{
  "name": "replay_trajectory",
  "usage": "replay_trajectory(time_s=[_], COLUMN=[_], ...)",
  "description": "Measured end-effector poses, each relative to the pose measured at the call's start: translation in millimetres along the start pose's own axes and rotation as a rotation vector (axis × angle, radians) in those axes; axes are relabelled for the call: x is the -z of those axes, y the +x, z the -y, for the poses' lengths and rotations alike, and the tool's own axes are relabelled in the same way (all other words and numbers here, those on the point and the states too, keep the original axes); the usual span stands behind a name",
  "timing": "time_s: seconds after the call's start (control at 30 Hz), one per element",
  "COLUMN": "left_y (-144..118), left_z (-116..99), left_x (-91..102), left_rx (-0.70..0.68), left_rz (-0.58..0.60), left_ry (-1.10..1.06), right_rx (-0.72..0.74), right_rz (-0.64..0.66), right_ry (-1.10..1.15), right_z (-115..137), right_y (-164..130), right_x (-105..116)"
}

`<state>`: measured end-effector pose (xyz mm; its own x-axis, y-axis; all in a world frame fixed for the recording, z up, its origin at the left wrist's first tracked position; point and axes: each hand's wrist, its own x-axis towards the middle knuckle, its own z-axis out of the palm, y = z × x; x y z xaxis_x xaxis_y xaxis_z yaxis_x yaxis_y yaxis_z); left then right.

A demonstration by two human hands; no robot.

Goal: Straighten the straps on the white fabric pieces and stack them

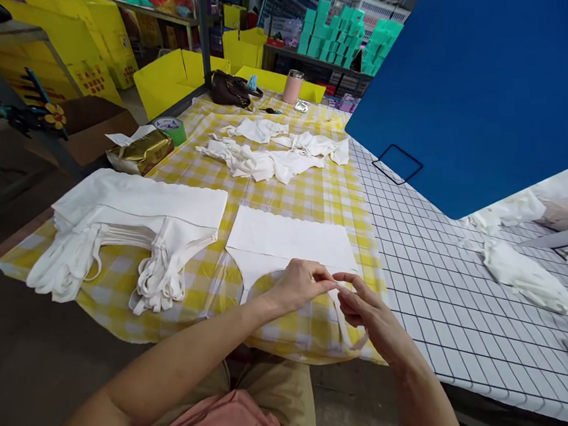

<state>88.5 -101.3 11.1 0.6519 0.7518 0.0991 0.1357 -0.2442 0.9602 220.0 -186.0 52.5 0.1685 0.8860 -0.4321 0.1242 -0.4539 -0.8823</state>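
White garment (291, 236), flat just beyond both hands, on yellow checked cloth (302, 328). Left hand (298, 284) nearly closed, with thumb and finger in tight pinch. Right hand (368, 309) also in pinch, touching the left at the fingertips. Between them, apparently, thin strap (342, 324) of this garment, partly hanging below the right hand. Left of the left hand, pile of similar garments (137, 200); farther ahead, crumpled white pieces (263, 161).
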Motion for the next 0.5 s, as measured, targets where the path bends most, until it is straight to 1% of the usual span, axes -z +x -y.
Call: replay_trajectory(time_s=[0.1,0.2,0.3,0.37,0.4,0.5], left_y=[0,0,1,5,8,22], left_z=[1,1,1,5,8,21], left_x=[3.4,5.2,6.9,8.4,9.2,11.3], left_rx=[0.065,0.115,0.144,0.13,0.117,0.014], left_rz=[0.045,0.113,0.16,0.179,0.171,0.086], left_ry=[-0.085,-0.11,-0.084,-0.018,0.043,0.348], right_rx=[-0.011,-0.03,0.06,0.113,0.125,0.117], right_rz=[-0.041,-0.097,-0.159,-0.196,-0.21,-0.254], right_ry=[-0.123,-0.225,-0.271,-0.277,-0.271,-0.244], right_z=[1,0,-4,-9,-11,-18], right_y=[1,5,9,15,18,32], right_x=[-1,-2,0,4,6,12])
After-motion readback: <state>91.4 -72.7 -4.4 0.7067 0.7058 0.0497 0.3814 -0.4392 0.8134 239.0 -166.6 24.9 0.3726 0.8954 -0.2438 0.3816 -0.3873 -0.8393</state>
